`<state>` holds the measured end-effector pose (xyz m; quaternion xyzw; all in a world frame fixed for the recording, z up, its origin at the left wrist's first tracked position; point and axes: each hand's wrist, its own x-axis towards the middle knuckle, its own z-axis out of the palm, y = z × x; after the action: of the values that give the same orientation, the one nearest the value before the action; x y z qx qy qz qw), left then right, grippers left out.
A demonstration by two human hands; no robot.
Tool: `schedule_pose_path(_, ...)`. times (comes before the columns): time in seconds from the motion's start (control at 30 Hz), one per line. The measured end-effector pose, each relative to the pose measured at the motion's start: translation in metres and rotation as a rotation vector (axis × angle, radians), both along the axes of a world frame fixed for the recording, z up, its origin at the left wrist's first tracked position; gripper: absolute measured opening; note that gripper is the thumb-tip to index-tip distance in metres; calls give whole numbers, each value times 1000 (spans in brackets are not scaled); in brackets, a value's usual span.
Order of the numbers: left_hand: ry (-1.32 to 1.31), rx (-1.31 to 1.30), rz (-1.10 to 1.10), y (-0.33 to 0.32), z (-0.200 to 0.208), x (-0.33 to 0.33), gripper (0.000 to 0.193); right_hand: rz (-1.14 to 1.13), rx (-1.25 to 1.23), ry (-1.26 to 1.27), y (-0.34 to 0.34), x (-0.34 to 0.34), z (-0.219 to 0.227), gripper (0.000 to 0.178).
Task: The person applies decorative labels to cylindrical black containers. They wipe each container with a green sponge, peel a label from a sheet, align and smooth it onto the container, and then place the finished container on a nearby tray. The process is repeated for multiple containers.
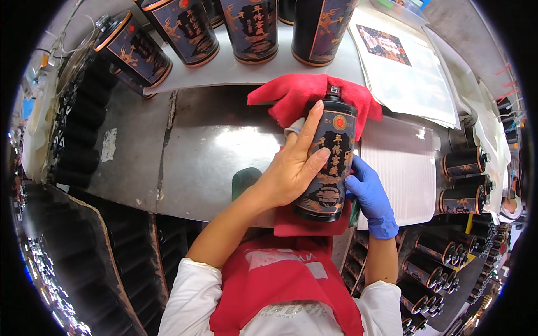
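A black bottle (333, 140) with an orange and gold printed decoration lies on its back, neck away from me, on a red cloth (297, 92). My bare left hand (294, 165) grips it from the left, with the forefinger and thumb on its front and the other fingers mostly hidden. Something whitish shows beside those fingers, too small to name. From the lower right, my right hand (370, 193), in a blue glove, holds the bottle's side; its thumb shows and the remaining fingers are partly hidden behind the bottle.
Similar bottles (249, 33) stand along a raised grey shelf (224, 73) behind the metal table (213, 134). White papers (406, 73) and a ribbed white sheet (398, 168) lie to the right. More bottles (462, 199) lie at the right; dark racks (84, 241) flank the left.
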<state>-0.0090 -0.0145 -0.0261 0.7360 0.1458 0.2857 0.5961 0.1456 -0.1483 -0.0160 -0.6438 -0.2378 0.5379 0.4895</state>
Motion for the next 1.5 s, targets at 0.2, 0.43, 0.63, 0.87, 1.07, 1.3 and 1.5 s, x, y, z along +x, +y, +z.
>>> schedule_pose_path(0.2,4,-77,-24,1,-3,1,68,65,74,40,-2,7,-8,65)
schedule_pose_path(0.43,41,-351,132,-3,10,15,63,-39,166,-14,32,24,15,55)
schedule_pose_path(0.63,-2,-731,122,11,-3,30,43,41,-35,34,53,37,17,52)
schedule_pose_path(0.87,48,-701,152,15,-1,35,45,70,59,-79,56,30,10,57)
schedule_pose_path(1.07,-20,-933,83,17,13,37,47,82,-82,140,58,35,18,60)
schedule_pose_path(1.3,15,-818,174,21,-19,34,48,9,-10,89,59,26,1,66)
schedule_pose_path(1.5,-92,-909,1,23,-7,28,53,1,-91,139,52,30,1,66)
